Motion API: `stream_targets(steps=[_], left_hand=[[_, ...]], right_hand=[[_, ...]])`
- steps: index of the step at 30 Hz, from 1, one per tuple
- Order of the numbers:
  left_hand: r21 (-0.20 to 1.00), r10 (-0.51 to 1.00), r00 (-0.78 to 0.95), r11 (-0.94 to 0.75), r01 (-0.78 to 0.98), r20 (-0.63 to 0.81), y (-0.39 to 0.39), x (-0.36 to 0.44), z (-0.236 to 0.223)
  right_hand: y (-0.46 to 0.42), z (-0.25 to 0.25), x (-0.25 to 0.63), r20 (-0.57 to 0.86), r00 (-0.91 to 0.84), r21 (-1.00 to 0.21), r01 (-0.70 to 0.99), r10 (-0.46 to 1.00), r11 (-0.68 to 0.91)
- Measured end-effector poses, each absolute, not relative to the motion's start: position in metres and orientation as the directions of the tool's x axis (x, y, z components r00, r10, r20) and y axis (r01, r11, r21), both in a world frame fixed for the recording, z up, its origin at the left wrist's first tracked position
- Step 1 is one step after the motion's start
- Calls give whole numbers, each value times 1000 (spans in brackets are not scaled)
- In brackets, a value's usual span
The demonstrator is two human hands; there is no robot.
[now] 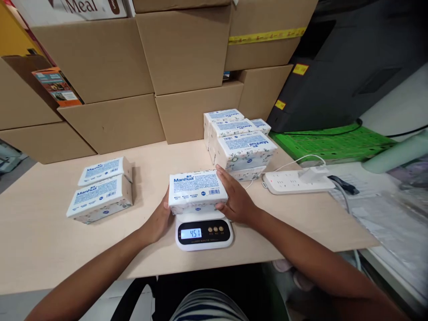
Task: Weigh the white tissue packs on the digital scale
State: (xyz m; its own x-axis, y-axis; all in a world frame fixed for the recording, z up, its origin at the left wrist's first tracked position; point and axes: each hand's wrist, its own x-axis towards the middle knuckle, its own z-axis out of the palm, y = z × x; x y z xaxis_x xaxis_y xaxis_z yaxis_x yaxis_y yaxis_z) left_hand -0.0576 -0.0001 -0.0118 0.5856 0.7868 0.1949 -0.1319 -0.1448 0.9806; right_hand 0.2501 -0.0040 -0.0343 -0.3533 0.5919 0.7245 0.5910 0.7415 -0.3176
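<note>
A white tissue pack (197, 191) printed "Manhua" lies on a small white kitchen scale (203, 232) whose display reads 451. My left hand (159, 219) grips the pack's left end. My right hand (236, 199) lies against its right end, fingers wrapped along the side. Both hands hold the same pack on the scale. Two more packs (102, 189) lie at the left of the table. A stack of several packs (240, 141) stands behind and to the right of the scale.
Cardboard boxes (180, 53) are piled along the back of the light wooden table (50, 240). A white power strip (297, 180) with a plugged charger lies to the right. A green mat (331, 142) and a black machine (351, 67) stand farther right.
</note>
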Motion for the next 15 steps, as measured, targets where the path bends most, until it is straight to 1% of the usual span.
stream_targets(steps=[3, 5, 8, 10, 13, 15], left_hand=[[971, 778, 591, -235, -42, 214, -2, -56, -6], [973, 789, 577, -225, -48, 211, -4, -56, -5], [981, 804, 568, -187, -41, 177, -6, -55, -4], [984, 806, 569, -179, -27, 162, -8, -56, -4], [987, 813, 562, -153, -43, 151, -10, -57, -4], [990, 816, 561, -130, -54, 138, -10, -58, -4]], right_hand=[[-5, -32, 253, 730, -352, -323, 577, 586, 750], [-8, -32, 254, 700, -353, -370, 564, 621, 738], [-12, -33, 253, 645, -347, -476, 515, 681, 713], [-17, -33, 251, 620, -331, -555, 456, 711, 696], [-23, -35, 247, 566, -274, -692, 355, 777, 629], [-24, -35, 246, 546, -254, -737, 307, 798, 602]])
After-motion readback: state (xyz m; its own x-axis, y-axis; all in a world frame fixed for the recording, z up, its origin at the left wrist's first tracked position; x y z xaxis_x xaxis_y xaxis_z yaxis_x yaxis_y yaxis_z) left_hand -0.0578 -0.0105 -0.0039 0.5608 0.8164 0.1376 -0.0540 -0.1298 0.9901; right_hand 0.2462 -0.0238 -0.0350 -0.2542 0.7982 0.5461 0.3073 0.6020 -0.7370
